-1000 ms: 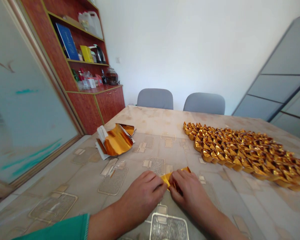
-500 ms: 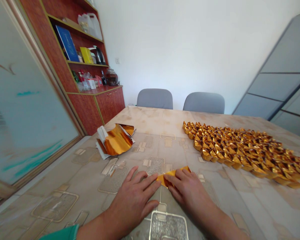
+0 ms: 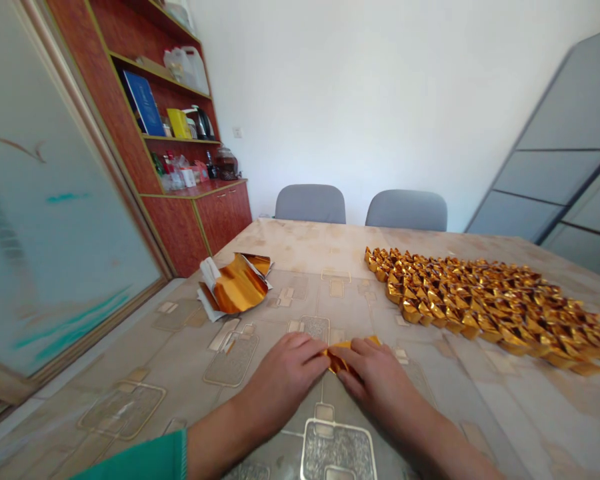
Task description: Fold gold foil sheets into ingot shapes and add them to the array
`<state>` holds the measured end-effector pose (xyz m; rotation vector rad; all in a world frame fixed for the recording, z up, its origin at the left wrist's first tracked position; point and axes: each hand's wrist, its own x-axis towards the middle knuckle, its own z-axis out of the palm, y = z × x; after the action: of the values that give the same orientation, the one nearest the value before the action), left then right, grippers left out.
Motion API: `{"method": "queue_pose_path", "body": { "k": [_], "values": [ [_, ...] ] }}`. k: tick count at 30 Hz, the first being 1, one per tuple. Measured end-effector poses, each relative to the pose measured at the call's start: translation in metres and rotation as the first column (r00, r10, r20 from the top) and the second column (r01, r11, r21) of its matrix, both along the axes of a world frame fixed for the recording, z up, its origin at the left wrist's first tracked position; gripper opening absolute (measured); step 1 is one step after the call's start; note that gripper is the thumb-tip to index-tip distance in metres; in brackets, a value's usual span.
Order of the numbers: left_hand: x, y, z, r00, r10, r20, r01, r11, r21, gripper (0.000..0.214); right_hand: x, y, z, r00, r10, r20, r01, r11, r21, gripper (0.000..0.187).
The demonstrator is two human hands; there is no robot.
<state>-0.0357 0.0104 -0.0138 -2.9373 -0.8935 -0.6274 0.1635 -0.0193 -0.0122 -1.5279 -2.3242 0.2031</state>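
A small piece of gold foil paper [image 3: 341,361], partly folded, lies on the table between my hands. My left hand [image 3: 294,363] has its fingers drawn together, pinching the paper's left end. Over its right part, my right hand [image 3: 373,370] is closed, with the fingers pressing the paper against the table. Much of the paper is hidden under the fingers. Farther off to the left rests a loose stack of gold foil sheets [image 3: 240,285] with white backing. On the right stand rows of many folded gold paper ingots [image 3: 475,293].
A patterned cover lies on the table [image 3: 300,243]. Two grey chairs [image 3: 310,203] stand at its far side before a white wall. A red-brown cabinet [image 3: 180,200] with bottles, a kettle and folders is at the left, beside a frosted glass door [image 3: 55,200].
My left hand's spread fingers have drawn together and moved right onto the paper's left end. My right hand stays nearly in place. The view has tilted slightly upward.
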Motion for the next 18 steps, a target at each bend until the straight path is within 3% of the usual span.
{"method": "queue_pose_path", "body": {
  "k": [3,5,8,13,18],
  "values": [
    [0.007,0.013,-0.001,0.982,-0.147,-0.119,0.16,0.981,0.106,0.014,0.002,0.002,0.0,0.998,0.015,-0.068,-0.017,0.999,-0.029,0.021],
    [0.009,0.019,-0.003,0.976,-0.165,-0.144,0.189,0.967,0.17,0.016,0.004,0.002,0.002,0.996,0.028,-0.085,-0.031,0.999,-0.042,0.025],
    [0.008,0.022,-0.005,0.983,-0.159,-0.086,0.173,0.966,0.191,0.02,0.003,-0.001,0.007,0.998,0.017,-0.056,-0.019,0.999,-0.045,0.015],
    [0.01,0.016,-0.002,0.988,-0.055,0.144,0.053,0.998,0.022,0.019,-0.001,-0.006,0.012,0.998,0.032,-0.061,-0.03,0.999,0.028,0.009],
    [0.007,0.018,0.003,0.951,-0.001,0.31,0.059,0.982,-0.177,0.016,0.004,-0.004,0.017,0.98,0.085,-0.181,-0.073,0.995,0.072,0.027]
  ]
}}
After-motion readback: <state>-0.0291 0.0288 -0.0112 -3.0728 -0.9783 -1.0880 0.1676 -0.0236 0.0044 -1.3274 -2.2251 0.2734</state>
